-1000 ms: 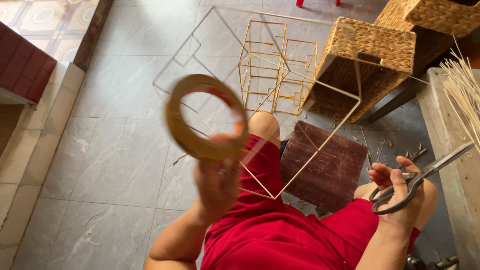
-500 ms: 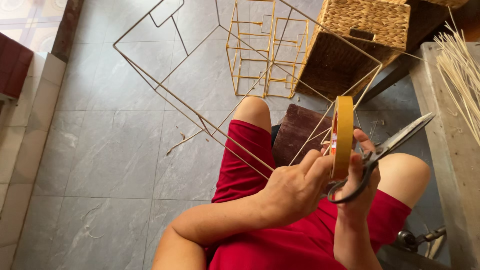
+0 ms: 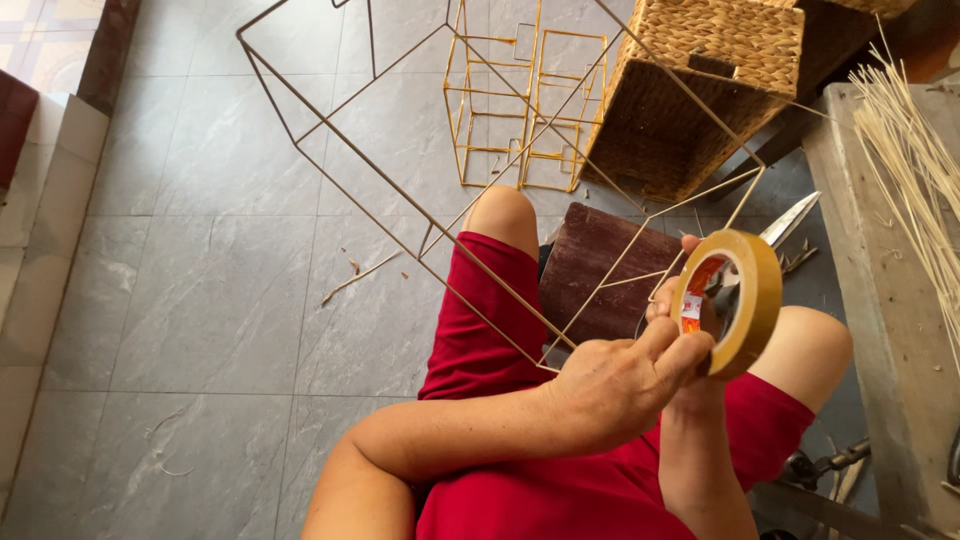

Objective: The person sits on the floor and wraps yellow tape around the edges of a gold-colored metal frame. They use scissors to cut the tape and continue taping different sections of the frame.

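Left hand: the left hand point(image 3: 625, 385) reaches across the lap and pinches the near rim of the roll of tape point(image 3: 733, 302) between thumb and fingers; closed on the roll
Right hand: the right hand point(image 3: 678, 300) is mostly hidden behind the roll; its fingers curl around the far side of the roll and the handles of the scissors point(image 3: 785, 228); how tightly it holds them cannot be told
Roll of tape: yellowish-brown ring, held upright and edge-on above the right knee, its open core facing left
Scissors: metal blades stick up and to the right from behind the roll
Wire frame: a thin wire frame point(image 3: 400, 190) rests over the thighs, one corner just beside the left hand
Lap: red shorts point(image 3: 480, 330), both knees bare
Further out: a dark wooden stool point(image 3: 600, 270) between the knees; a woven basket point(image 3: 700, 80) beyond it; small yellow wire frames point(image 3: 510, 110) on the grey tiled floor point(image 3: 200, 300); pale reed strips point(image 3: 915, 170) on a bench at the right
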Tool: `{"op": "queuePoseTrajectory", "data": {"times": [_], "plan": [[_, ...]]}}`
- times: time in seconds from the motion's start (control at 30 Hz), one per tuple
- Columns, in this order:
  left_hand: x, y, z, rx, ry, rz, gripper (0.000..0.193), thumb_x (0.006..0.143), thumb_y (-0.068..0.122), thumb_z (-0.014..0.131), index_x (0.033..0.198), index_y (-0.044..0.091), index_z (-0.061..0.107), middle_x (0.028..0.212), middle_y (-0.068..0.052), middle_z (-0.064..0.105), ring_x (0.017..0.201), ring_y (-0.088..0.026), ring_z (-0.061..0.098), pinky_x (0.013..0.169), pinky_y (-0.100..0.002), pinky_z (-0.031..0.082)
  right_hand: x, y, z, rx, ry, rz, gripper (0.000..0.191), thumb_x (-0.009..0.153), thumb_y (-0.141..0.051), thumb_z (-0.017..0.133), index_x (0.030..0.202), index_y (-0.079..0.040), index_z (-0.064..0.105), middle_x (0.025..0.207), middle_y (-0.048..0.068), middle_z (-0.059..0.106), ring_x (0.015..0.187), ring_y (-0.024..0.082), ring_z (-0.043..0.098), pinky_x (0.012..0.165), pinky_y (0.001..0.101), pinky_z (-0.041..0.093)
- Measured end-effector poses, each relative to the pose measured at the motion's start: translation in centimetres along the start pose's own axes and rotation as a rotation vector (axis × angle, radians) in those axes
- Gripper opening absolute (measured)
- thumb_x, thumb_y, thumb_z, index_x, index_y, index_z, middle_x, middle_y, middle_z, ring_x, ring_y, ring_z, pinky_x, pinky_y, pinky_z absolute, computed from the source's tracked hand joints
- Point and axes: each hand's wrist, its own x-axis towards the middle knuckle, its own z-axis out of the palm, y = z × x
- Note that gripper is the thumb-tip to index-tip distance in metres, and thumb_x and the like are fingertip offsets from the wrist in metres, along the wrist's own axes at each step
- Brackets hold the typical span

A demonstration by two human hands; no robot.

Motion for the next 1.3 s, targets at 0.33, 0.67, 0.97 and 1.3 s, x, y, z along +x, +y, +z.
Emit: {"op": "queuePoseTrajectory", "data": {"times": [0.33, 0.67, 0.97, 1.3], "plan": [[-1.6, -3.5, -8.5, -0.201, 0.566, -0.016, 0.016, 0.108, 0.003, 0.064, 0.122, 0.008, 0.059, 0.108, -0.011, 0.067, 0.099, -0.026, 0.070, 0.087, -0.035, 0.059, 2.4, -6.0, -2.1, -0.042, 0.074, -0.010, 0.040, 0.100, -0.009, 0.064, 0.138, 0.002, 0.059, 0.063, -0.001, 0.056, 0.049, 0.005, 0.051, 0.053, 0.0215, 0.042], [-4.0, -16.5, -12.8, -0.346, 1.228, -0.214, 0.034, 0.112, 0.003, 0.057, 0.142, 0.002, 0.040, 0.131, -0.012, 0.058, 0.110, -0.022, 0.065, 0.104, -0.043, 0.059, -0.5, -16.1, -9.8, 0.025, 0.107, 0.078, 0.042, 0.096, -0.007, 0.060, 0.138, 0.000, 0.061, 0.057, 0.004, 0.053, 0.052, 0.013, 0.049, 0.054, 0.0275, 0.046], [-2.6, -21.5, -5.8, -1.117, 1.049, -0.493, 0.035, 0.105, 0.008, 0.064, 0.135, 0.006, 0.046, 0.099, -0.008, 0.056, 0.061, -0.016, 0.062, 0.058, -0.034, 0.060, 2.5, -17.9, -16.4, -0.235, 0.195, 0.238, 0.035, 0.107, -0.016, 0.054, 0.141, -0.004, 0.054, 0.059, -0.001, 0.045, 0.053, 0.010, 0.039, 0.053, 0.0258, 0.037], [-0.7, -22.8, -1.5, -1.090, 0.949, -0.600, 0.036, 0.108, 0.004, 0.062, 0.140, 0.002, 0.044, 0.104, -0.010, 0.058, 0.053, -0.006, 0.041, 0.042, -0.023, 0.032, 7.2, -15.2, -19.4, -0.331, 0.353, 0.343, 0.032, 0.111, -0.017, 0.058, 0.140, -0.004, 0.061, 0.068, -0.004, 0.048, 0.061, 0.005, 0.039, 0.061, 0.0220, 0.037]]}}
